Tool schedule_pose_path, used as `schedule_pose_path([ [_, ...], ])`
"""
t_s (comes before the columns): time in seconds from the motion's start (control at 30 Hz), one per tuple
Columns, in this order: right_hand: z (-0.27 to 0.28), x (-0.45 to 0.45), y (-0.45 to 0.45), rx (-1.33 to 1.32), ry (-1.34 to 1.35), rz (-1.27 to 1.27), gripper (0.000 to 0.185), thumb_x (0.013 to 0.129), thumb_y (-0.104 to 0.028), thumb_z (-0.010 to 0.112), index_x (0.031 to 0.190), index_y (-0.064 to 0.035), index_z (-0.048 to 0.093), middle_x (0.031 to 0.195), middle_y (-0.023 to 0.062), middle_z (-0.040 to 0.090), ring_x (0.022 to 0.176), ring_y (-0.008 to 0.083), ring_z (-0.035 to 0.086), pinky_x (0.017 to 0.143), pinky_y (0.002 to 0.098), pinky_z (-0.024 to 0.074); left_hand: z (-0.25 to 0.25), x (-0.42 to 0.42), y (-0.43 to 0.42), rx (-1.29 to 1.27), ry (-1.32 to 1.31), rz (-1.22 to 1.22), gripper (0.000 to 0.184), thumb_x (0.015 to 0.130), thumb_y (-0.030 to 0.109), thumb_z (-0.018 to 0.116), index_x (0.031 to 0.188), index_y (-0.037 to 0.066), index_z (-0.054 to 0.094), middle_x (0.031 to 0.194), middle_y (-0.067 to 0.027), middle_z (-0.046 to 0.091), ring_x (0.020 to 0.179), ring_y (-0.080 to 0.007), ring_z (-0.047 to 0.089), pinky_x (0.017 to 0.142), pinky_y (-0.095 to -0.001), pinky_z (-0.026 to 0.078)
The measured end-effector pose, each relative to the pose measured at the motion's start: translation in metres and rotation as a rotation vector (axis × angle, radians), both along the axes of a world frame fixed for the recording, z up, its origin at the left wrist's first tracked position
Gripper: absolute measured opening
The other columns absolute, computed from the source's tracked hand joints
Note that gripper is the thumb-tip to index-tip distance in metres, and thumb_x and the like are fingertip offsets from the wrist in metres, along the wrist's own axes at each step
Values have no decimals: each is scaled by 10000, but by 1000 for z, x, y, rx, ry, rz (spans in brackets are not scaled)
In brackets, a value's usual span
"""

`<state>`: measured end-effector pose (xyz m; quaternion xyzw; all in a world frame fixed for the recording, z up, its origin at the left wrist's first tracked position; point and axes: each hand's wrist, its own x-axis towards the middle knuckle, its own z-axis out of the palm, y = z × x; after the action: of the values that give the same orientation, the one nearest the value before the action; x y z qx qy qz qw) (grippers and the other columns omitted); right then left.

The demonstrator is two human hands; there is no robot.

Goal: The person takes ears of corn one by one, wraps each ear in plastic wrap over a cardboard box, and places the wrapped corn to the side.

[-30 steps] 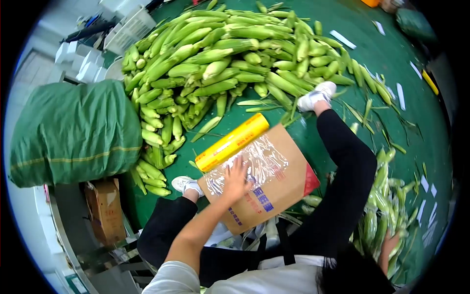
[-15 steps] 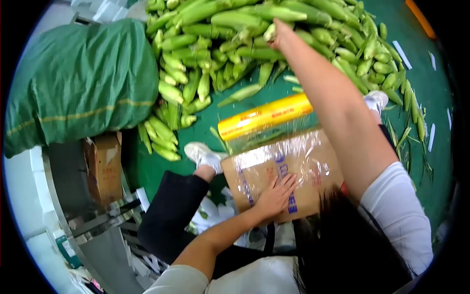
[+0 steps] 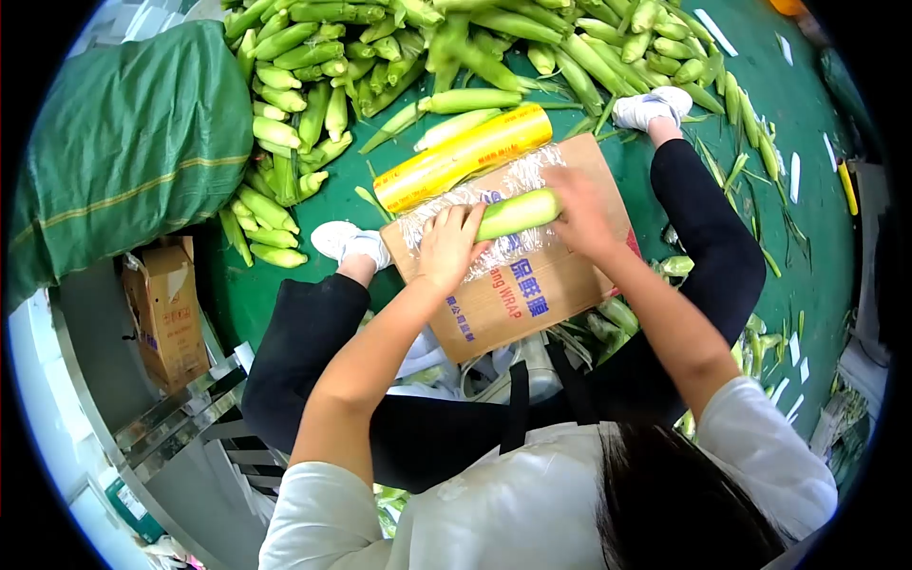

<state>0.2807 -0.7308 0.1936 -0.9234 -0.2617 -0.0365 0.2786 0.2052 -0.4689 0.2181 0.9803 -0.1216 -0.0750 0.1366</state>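
An ear of corn [image 3: 518, 214], pale green in its husk, lies crosswise over clear plastic film [image 3: 432, 223] on a printed cardboard piece [image 3: 570, 275]. My left hand [image 3: 451, 249] is closed over the ear's left end, with the fingers on top. At the ear's right end is my right hand [image 3: 584, 217], its fingers smeared by motion, so their grip is unclear. The film comes from a yellow roll of plastic wrap [image 3: 463, 157] just beyond the cardboard.
A heap of corn ears [image 3: 380, 47] covers the far floor. On the left stand a full green sack [image 3: 142, 142] and a cardboard box [image 3: 171, 313]. My white shoes [image 3: 655, 106] flank the cardboard. White strips [image 3: 715, 31] and husk scraps lie on the green floor at right.
My right hand has come back from the heap to the cardboard. An ear of corn now lies on the film, and my left hand has moved from the flat film onto the ear.
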Motion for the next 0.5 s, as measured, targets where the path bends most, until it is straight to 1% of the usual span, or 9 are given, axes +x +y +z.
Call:
schedule_pose_path([
  [0.03, 30, -4, -2, -93, 134, -369, 562, 728, -137, 811, 1251, -84, 612, 1215, 160, 616, 1162, 371, 574, 964, 448, 491, -7, 0, 2, -61, -28, 5, 716, 814, 304, 777, 1454, 145, 497, 1222, -119, 557, 1177, -298, 534, 1034, -517, 402],
  [0.13, 22, -20, -15, -312, 357, -473, 431, 798, -199, 778, 1182, -76, 626, 1214, 158, 613, 1097, 365, 614, 922, 456, 506, -7, -6, -4, -111, -63, 48, 707, 825, 261, 770, 1463, 148, 489, 1203, -129, 555, 1144, -316, 535, 984, -449, 437],
  [0.17, -10, -26, -24, -302, 360, -399, 297, 875, -272, 720, 1058, -49, 651, 1043, 171, 654, 933, 376, 656, 814, 468, 519, -10, -6, -4, -126, -58, 62, 704, 827, 258, 768, 1463, 146, 488, 1204, -132, 554, 1141, -319, 535, 986, -453, 436],
  [0.27, -44, -30, -56, 276, 623, -646, 266, 933, -294, 662, 932, -29, 651, 786, 118, 621, 738, 294, 640, 695, 414, 508, -2, -7, 3, -133, 0, 112, 686, 841, 238, 760, 1465, 156, 487, 1216, -138, 549, 1160, -331, 528, 1000, -452, 446],
  [0.3, -1, -28, -52, 671, 1020, -828, 251, 950, -258, 643, 902, -13, 664, 642, 51, 543, 677, 200, 582, 663, 339, 488, -1, -10, 8, -136, 14, 116, 686, 840, 234, 761, 1465, 160, 488, 1219, -137, 549, 1167, -333, 527, 1002, -451, 449],
  [0.33, 18, -27, -52, 870, 1091, -794, 213, 954, -225, 647, 930, -15, 674, 721, -4, 549, 724, 138, 557, 683, 302, 481, 0, -12, 14, -139, 30, 123, 686, 840, 229, 762, 1465, 163, 488, 1222, -136, 549, 1173, -334, 526, 1005, -450, 453],
  [0.4, 5, -25, -25, 785, 627, -521, 186, 932, -198, 669, 920, -12, 664, 857, 17, 615, 840, 172, 605, 765, 313, 495, 7, -11, 13, -132, 59, 99, 689, 837, 207, 767, 1465, 168, 486, 1248, -131, 543, 1194, -335, 523, 1005, -448, 461],
  [0.47, 19, -20, 35, 531, 184, -212, 207, 893, -206, 716, 967, -25, 649, 1020, 71, 642, 980, 243, 631, 901, 375, 487, 7, -8, 11, -127, 87, 82, 690, 832, 200, 769, 1462, 166, 490, 1259, -125, 542, 1200, -332, 523, 1008, -440, 460],
  [0.5, 10, -22, 43, 395, 194, -90, 251, 874, -221, 732, 1027, -40, 647, 1061, 86, 642, 1020, 267, 624, 942, 397, 469, 0, -8, 13, -201, 65, 73, 683, 832, 208, 765, 1457, 169, 493, 1271, -130, 540, 1212, -339, 517, 1048, -473, 422],
])
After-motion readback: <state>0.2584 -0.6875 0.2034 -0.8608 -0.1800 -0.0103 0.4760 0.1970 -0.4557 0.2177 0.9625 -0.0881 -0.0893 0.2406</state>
